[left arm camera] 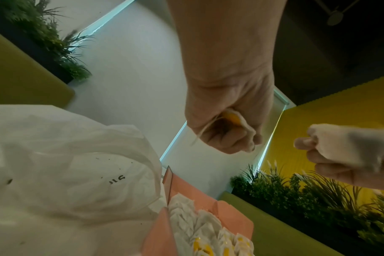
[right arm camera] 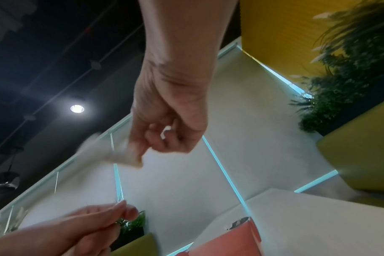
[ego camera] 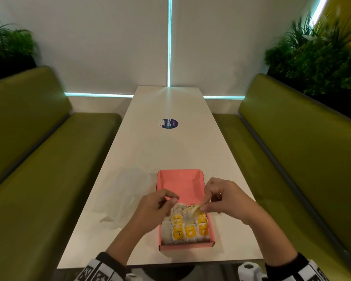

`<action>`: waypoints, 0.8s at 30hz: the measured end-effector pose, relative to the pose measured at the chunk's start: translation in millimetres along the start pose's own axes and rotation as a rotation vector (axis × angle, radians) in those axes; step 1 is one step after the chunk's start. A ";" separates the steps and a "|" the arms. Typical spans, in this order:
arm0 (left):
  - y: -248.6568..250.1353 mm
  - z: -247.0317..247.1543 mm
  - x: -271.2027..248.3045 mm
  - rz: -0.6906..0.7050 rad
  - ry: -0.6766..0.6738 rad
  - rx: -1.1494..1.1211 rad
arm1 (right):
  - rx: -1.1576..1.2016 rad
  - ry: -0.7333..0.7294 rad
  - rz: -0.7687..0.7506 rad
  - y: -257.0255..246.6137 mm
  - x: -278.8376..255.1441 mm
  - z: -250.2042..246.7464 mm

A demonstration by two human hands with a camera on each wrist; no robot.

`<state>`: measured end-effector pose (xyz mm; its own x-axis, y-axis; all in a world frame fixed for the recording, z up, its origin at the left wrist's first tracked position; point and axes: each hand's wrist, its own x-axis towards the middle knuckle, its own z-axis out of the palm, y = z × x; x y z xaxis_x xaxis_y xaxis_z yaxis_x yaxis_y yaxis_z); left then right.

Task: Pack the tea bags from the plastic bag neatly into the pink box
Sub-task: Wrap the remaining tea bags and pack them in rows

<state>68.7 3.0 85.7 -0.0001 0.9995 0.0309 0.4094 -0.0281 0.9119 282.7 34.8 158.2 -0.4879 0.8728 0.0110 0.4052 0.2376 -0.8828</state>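
The open pink box [ego camera: 180, 183] lies on the white table [ego camera: 170, 147], its near half filled with rows of tea bags [ego camera: 189, 230] with yellow tags. My right hand [ego camera: 204, 205] hovers over the box's middle and pinches a white tea bag [ego camera: 194, 209] by thumb and fingers; the right wrist view shows this tea bag [right arm camera: 121, 154] blurred. My left hand [ego camera: 170, 200] is just left of it above the box, fingers curled around another tea bag [left arm camera: 235, 119] with a yellow tag. The crumpled clear plastic bag [ego camera: 126, 193] lies left of the box.
A round blue sticker [ego camera: 169, 123] sits on the table further back. Green padded benches [ego camera: 39, 159] run along both sides, with plants [ego camera: 322, 53] behind them. The table's near edge [ego camera: 160, 264] is right behind the box.
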 end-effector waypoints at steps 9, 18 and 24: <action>9.6 2.5 -2.4 -0.133 -0.010 -0.193 | -0.101 -0.005 -0.012 2.5 2.1 0.1; 21.3 5.3 -4.2 0.002 0.104 -0.276 | -0.059 -0.017 0.112 0.9 -2.9 4.0; 32.9 8.7 -10.0 0.025 -0.048 -0.292 | 0.047 0.047 0.117 -5.3 -3.5 6.1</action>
<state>90.1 -7.8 111.9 0.0526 0.9978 0.0413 0.1286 -0.0478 0.9905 277.5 27.9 160.0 -0.4023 0.9126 -0.0727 0.4204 0.1136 -0.9002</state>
